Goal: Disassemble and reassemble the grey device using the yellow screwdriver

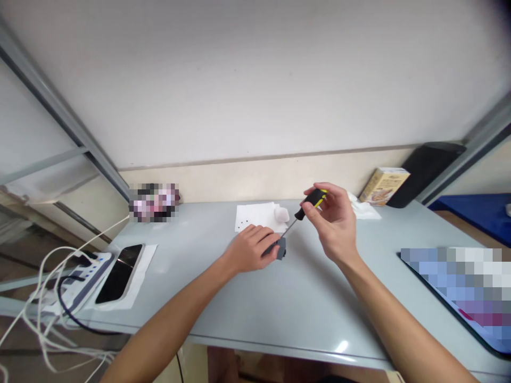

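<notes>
My left hand (252, 249) is closed around a small dark grey block-shaped device (281, 248) on the table, covering much of it. In my right hand (335, 221) is a screwdriver (312, 203) with a black and yellow handle, tilted down to the left. Its thin shaft reaches the top of the grey device; the exact contact point is too small to make out. Just behind my left hand lies a white sheet of paper (255, 214) with a few tiny dark pieces (241, 222) on it. A rounded whitish object (281, 214) sits at the paper's right side.
At left, a phone (120, 274) lies on white paper beside a power strip (85, 282) with tangled cables (43, 298). Against the back right stand a yellowish box (384, 186), a black cylinder-like object (425, 170) and crumpled tissue (365, 208). A blurred flat item (459, 287) is at right.
</notes>
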{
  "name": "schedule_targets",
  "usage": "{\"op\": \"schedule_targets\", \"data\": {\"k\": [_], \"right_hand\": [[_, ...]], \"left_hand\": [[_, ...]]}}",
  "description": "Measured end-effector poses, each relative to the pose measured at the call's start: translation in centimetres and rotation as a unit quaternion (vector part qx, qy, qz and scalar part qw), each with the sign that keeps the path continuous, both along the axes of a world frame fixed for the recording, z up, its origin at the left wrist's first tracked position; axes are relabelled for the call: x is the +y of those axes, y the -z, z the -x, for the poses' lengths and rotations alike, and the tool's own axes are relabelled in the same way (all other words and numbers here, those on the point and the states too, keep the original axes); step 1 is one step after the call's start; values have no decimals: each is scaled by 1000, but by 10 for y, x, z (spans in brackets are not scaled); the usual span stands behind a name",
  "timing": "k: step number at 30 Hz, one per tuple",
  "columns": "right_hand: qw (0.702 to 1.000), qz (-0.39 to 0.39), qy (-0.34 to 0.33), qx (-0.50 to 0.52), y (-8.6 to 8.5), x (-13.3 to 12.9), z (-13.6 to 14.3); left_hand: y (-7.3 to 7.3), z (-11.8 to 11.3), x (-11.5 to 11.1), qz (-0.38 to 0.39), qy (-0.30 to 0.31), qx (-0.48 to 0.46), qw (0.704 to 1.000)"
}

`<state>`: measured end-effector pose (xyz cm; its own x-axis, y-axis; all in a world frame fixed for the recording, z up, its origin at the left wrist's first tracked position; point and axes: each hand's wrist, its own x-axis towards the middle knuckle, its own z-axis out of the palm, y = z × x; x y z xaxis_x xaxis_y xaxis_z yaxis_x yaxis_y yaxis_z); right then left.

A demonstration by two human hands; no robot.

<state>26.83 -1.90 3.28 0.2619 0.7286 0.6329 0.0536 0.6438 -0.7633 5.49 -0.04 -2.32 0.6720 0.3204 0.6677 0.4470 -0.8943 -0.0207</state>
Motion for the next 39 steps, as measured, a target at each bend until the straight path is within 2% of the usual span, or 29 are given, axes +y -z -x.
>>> {"op": "schedule_targets", "data": {"k": [2, 7, 10, 21, 26, 39], "right_hand": [[1000, -7, 11, 4, 0, 1, 0], [998, 1, -58, 10, 2, 0, -3], [997, 11, -73, 12, 3, 0, -4], [998, -1, -29, 46, 2, 0, -3], [998, 7, -42, 50, 4, 1, -3], [999, -9, -34, 35, 5, 1, -3]], "left_hand": [[1, 0, 0, 6, -2, 6, 1000], [4, 1, 2, 8, -1, 11, 1000], [3, 1, 1, 7, -4, 10, 1000], [-5, -5, -8, 85, -49, -4, 995], [-6, -5, -8, 85, -40, -26, 995], [-4, -4, -7, 110, -58, 12, 992]]}}
